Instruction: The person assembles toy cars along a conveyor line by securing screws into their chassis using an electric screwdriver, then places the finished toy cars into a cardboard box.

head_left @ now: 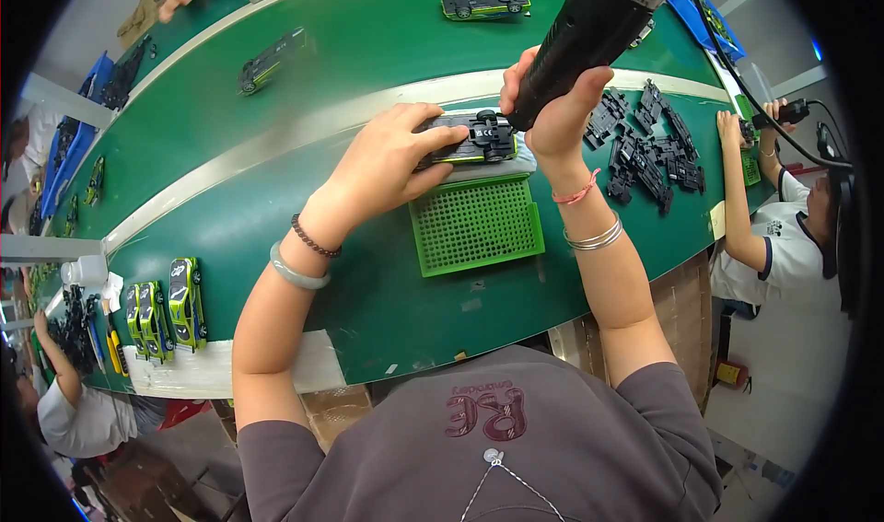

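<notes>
My left hand [387,158] presses down on an upturned toy car [470,142], black underside up, lying at the far edge of a green perforated tray [474,226]. My right hand [557,108] grips a black electric screwdriver [594,29], its tip set on the rear of the car's underside. Both wrists carry bracelets.
The green conveyor belt [276,154] carries more toy cars [485,4] further off. Three green finished cars [170,308] stand at my left on white tape. A heap of black chassis parts [649,145] lies to the right, where another person [783,237] holds a tool. A further person [69,402] sits at left.
</notes>
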Demonstrator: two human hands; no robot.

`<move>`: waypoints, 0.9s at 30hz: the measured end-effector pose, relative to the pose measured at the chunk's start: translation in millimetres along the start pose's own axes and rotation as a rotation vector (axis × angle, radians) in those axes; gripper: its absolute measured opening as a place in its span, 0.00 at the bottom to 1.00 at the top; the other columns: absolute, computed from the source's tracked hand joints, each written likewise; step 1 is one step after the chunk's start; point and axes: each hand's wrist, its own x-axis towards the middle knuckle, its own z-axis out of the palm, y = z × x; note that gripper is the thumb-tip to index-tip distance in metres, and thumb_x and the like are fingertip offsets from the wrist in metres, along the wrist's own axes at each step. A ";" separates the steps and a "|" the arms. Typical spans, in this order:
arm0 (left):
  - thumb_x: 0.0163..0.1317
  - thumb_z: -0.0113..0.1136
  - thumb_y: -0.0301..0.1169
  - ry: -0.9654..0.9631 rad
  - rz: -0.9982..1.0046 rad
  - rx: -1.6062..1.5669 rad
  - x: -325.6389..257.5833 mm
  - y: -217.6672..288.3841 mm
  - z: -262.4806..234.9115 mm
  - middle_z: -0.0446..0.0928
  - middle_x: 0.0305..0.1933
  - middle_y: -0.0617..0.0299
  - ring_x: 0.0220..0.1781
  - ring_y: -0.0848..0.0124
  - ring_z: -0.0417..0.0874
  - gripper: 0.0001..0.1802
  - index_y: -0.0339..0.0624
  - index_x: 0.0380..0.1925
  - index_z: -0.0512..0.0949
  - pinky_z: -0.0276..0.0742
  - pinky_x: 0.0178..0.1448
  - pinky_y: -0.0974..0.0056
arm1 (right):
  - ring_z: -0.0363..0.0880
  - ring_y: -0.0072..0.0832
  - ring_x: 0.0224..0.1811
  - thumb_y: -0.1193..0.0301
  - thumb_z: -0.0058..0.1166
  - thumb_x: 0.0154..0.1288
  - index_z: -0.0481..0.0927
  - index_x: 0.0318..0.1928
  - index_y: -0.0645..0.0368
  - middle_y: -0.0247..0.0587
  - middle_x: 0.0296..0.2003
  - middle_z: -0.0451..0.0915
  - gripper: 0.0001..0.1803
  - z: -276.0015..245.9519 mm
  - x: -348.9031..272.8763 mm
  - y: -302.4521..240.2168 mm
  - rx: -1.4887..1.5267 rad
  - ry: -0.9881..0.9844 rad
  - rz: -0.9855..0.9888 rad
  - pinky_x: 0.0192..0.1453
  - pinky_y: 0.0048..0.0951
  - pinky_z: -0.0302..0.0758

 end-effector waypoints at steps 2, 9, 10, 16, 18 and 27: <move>0.47 0.62 0.32 0.006 0.007 0.004 0.6 -0.3 0.5 0.71 0.46 0.51 0.47 0.55 0.73 0.20 0.47 0.45 0.76 0.71 0.50 0.56 | 0.68 0.23 0.13 0.29 0.26 0.54 0.69 0.22 0.66 0.38 0.12 0.69 0.46 -2.9 1.4 0.2 -0.005 -0.020 -0.001 0.18 0.21 0.65; 0.47 0.64 0.30 -0.033 -0.029 -0.018 0.7 -3.5 0.3 0.70 0.50 0.52 0.51 0.54 0.71 0.23 0.49 0.47 0.75 0.70 0.54 0.57 | 0.69 0.30 0.17 0.17 0.18 0.33 0.69 0.31 0.62 0.43 0.17 0.70 0.56 6.8 -20.2 -39.8 0.214 -0.012 -0.062 0.24 0.28 0.69; 0.47 0.64 0.30 -0.030 -0.034 -0.027 0.3 -2.2 -1.0 0.70 0.50 0.52 0.51 0.54 0.71 0.23 0.49 0.47 0.75 0.70 0.54 0.58 | 0.69 0.30 0.16 0.17 0.17 0.32 0.68 0.31 0.61 0.43 0.17 0.70 0.57 10.0 -33.3 -45.5 0.260 -0.023 -0.032 0.23 0.28 0.69; 0.48 0.63 0.30 -0.013 -0.040 -0.029 -0.7 -4.1 1.1 0.70 0.49 0.52 0.50 0.55 0.72 0.22 0.50 0.47 0.75 0.70 0.53 0.59 | 0.69 0.28 0.17 0.17 0.17 0.33 0.66 0.29 0.63 0.42 0.17 0.69 0.56 20.6 -91.6 -34.5 0.318 -0.011 0.198 0.22 0.26 0.69; 0.48 0.63 0.30 -0.002 -0.039 -0.022 -1.0 -4.0 2.1 0.70 0.49 0.52 0.50 0.55 0.72 0.21 0.49 0.46 0.76 0.70 0.53 0.59 | 0.71 0.29 0.18 0.18 0.19 0.36 0.67 0.29 0.65 0.43 0.18 0.70 0.56 20.7 -95.7 -29.9 0.313 -0.024 0.184 0.22 0.25 0.70; 0.48 0.63 0.30 -0.007 -0.038 -0.028 -2.7 -3.3 2.1 0.70 0.48 0.52 0.49 0.55 0.72 0.21 0.49 0.46 0.76 0.70 0.52 0.59 | 0.68 0.28 0.18 0.17 0.15 0.32 0.65 0.31 0.61 0.41 0.18 0.69 0.56 20.8 -100.4 -25.0 0.234 -0.032 0.235 0.23 0.26 0.69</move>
